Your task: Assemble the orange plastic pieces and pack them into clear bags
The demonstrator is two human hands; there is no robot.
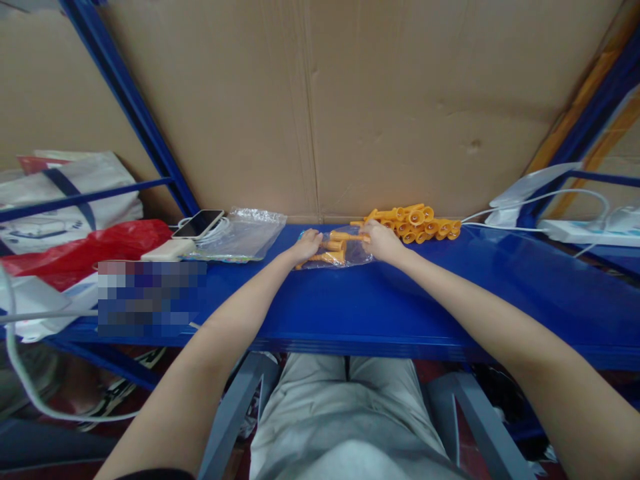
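- A blue shelf (350, 307) runs across the middle of the frame, backed by a wall of brown cardboard (320, 100) and framed by blue uprights at left and right.
- At centre, just below the cardboard's lower edge, lies a clear bag (350, 255) with a few orange pieces (334, 256) already inside.
- The left hand (306, 244) rests on the bag's left end, fingers curled down onto the plastic and pinning it; how tightly they grip cannot be told.
- The right hand (382, 241) sits at the bag's right end, fingers closed around one orange piece (350, 236) that points leftward over the bag.
- Just right of that hand, touching the cardboard, is a loose pile (417, 223) of the same orange pieces.
- By the look of it, the step in hand is loading pieces from the pile into the bag, one at a time.
- The next move seems to call for the left hand keeping the mouth open while the right slides its piece in alongside the others.
- Upper left of centre: a stack of empty bags (240, 235), a phone (199, 223) and a white charger (169, 250).
- Far left: a red bag (85, 247) and a white tote (65, 193).
- Right edge: a power strip (585, 232) with white cables (540, 199).
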